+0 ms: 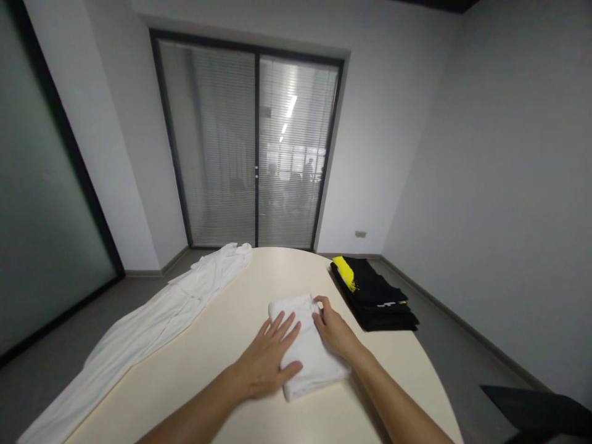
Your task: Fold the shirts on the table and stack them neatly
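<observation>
A folded white cloth garment [308, 351] lies as a flat rectangle on the pale table [222, 345] in front of me. My left hand [274, 356] rests on its left side with the fingers spread and the palm down. At the garment's right edge is my right hand [333, 328], its fingers bent and the thumb and index finger near the far right corner. Whether cloth is pinched between them I cannot make out.
Loose white cloth [166, 314] stretches along the table's left edge. Folded black garments [374, 296], with a yellow patch [345, 272] on top, are stacked at the right edge. A black chair-like object [546, 407] stands at the lower right. Beyond the table are glass doors [256, 148].
</observation>
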Available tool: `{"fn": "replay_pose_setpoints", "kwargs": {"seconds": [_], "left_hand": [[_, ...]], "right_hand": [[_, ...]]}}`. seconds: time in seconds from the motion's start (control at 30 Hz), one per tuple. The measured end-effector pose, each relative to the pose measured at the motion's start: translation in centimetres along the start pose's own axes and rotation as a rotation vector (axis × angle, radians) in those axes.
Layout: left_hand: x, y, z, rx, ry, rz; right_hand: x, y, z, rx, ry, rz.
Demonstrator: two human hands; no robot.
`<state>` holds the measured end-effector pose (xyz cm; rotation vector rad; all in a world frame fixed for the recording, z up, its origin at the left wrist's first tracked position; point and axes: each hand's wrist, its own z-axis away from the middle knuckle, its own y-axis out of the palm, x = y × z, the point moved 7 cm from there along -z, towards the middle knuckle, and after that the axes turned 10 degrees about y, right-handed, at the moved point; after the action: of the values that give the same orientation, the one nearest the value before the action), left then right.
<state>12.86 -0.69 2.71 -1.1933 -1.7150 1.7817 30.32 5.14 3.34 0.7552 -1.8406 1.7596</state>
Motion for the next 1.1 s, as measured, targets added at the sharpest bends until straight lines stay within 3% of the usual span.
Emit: {"fn": "replay_pose_setpoints", "kwargs": {"seconds": [0.37,0.53,0.67,0.87,1.1], "left_hand": [[-2.3,-0.7,0.7,0.029,0.102,0.1],[-1.2,-0.8,0.4,-0.044,0.013,0.084],[0.2,-0.2,0.2,-0.027,-0.1,0.058],[0.6,0.0,0.3,-0.008,-0.091,0.055],[1.4,0.4,0.5,-0.02,-0.148,0.074]], "right_hand": [[0.2,-0.8,0.2,0.016,-0.041,0.028],[0.4,-0.8,0.1,0.034,-0.049,0.02],[0.2,-0.9,0.1,0.048,-0.027,0.016],[0.6,-1.1,0.1,0.023,-0.097,-0.028],[0.6,-3.6,-0.6,-0.035,-0.086,-0.017]]}}
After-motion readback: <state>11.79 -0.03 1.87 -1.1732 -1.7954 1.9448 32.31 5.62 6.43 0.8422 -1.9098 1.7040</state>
